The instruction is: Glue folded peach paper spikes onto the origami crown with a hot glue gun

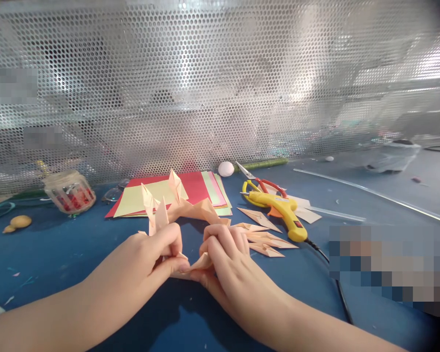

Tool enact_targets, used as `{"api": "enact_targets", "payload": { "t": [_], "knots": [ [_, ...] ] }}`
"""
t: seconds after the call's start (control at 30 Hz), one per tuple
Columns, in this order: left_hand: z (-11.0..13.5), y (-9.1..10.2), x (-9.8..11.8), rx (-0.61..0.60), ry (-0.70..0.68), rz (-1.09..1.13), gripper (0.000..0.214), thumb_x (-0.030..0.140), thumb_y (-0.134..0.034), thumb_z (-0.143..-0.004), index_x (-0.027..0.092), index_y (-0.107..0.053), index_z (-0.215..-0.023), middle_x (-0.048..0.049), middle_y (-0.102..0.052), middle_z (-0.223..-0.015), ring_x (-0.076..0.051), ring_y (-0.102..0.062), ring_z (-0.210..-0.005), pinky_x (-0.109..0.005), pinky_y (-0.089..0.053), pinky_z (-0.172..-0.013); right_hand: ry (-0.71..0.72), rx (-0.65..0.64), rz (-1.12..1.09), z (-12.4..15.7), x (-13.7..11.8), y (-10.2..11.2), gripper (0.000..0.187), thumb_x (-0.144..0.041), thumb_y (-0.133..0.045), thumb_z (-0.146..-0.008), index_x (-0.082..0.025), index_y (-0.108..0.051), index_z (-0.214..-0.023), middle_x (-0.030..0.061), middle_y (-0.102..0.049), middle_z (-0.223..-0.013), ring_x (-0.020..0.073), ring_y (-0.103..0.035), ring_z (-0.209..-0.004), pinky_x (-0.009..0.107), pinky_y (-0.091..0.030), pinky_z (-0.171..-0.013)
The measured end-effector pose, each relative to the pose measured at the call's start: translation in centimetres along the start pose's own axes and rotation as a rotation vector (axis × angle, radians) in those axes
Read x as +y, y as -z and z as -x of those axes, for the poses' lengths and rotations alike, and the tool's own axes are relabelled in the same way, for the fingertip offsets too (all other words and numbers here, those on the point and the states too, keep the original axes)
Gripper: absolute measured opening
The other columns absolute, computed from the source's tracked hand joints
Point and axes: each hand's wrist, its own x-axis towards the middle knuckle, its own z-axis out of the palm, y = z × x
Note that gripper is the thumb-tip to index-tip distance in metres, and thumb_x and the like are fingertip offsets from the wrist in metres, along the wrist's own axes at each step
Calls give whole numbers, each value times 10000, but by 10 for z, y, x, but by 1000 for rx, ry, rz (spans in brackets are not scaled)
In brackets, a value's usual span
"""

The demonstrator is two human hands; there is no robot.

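Observation:
A ring of folded peach paper (183, 209), with pointed folded pieces rising from its far left side, stands on the blue table. My left hand (157, 254) pinches the near left part of the ring between thumb and fingers. Close beside it, my right hand (223, 252) is closed on a folded peach piece (202, 262) at the near side. The fingers hide part of the paper there. Right of my right hand lie several loose pointed folded pieces (267, 239).
A yellow glue gun (278, 204) with a black cord lies right, beside red-and-yellow-handled scissors (247, 171). Coloured paper sheets (201, 183) lie behind the ring. A glass jar (70, 193) stands left. A perforated metal panel (183, 98) closes off the back. Clear sticks (374, 188) lie right.

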Motion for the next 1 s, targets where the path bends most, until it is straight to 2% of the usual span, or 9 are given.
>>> {"api": "enact_targets", "payload": {
  "t": [0.1,0.47,0.7,0.8,0.9,1.0],
  "knots": [
    [0,0,0,-14,14,6,139,302,-461,-882,239,-558,-805,73,-601,-625,-117,-569,-560,-218,-373,-553,14,-12,18,1,0,-1,194,-304,-456,-990,-190,-528,-852,121,-588,-987,251,-552,-892,416,-519,-733],
    [1,1,2,-50,25,15,144,310,-438,-866,231,-502,-765,66,-560,-645,-113,-498,-532,-227,-357,-544,4,-4,34,1,0,-2,166,-322,-527,-961,-182,-543,-874,121,-589,-982,250,-551,-879,420,-517,-747],
    [2,-1,2,-71,43,-25,177,344,-382,-885,239,-460,-767,52,-562,-674,-141,-531,-570,-252,-374,-566,11,-10,18,0,1,-2,196,-322,-452,-993,-179,-537,-889,126,-589,-991,244,-551,-885,426,-517,-764],
    [2,-3,1,-69,27,-20,166,346,-367,-878,240,-466,-795,51,-600,-694,-144,-585,-597,-245,-386,-577,16,-16,12,0,2,-1,159,-295,-485,-978,-175,-530,-884,130,-584,-999,249,-549,-893,429,-514,-762],
    [3,-5,0,-83,22,-50,111,326,-412,-861,245,-486,-883,54,-625,-750,-135,-588,-586,-233,-379,-560,-7,-25,-3,1,2,0,88,-239,-560,-933,-181,-518,-882,116,-579,-1007,239,-540,-873,405,-512,-744],
    [5,-5,1,-111,52,-157,76,254,-499,-834,243,-501,-909,61,-624,-760,-129,-568,-554,-230,-361,-546,-32,-21,-23,1,1,0,99,-223,-602,-902,-193,-508,-904,92,-579,-1000,225,-528,-859,387,-507,-742]
  ]
}}
